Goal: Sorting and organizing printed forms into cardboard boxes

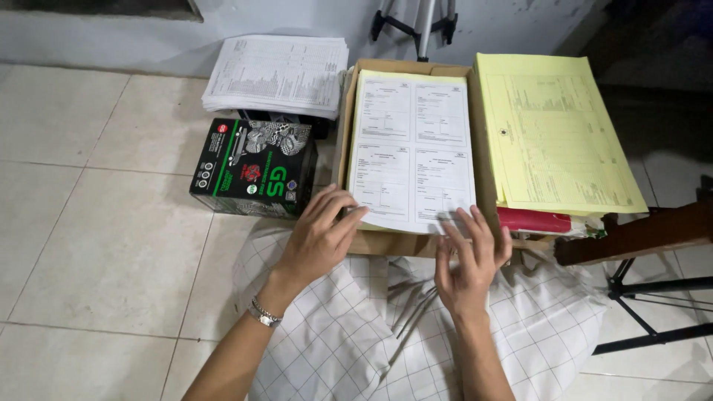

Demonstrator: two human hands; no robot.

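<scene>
White printed forms, a stack of them, lie in an open cardboard box at the centre of the frame, and both your hands are at the stack's near edge. The sheets run lengthwise away from you, their long axis pointing toward the top of the frame, so the short bottom edge is the one facing your fingers.

Your left hand rests with fingers spread and loosely extended on the lower left corner of the stack, fingertips touching the paper and the box rim; it grips nothing. Your right hand sits just below the lower right corner, fingers open and slightly curled, the tips overlapping the bottom edge of the top sheet. Whether they pinch a sheet or only touch it cannot be told from this view. Both hands are about equally near, one at each corner.

To the right in the frame, yellow forms lie on top of a red folder. At upper left, another pile of white papers sits on a black and green carton on the tiled floor. Your lap is covered with white checked cloth.
</scene>
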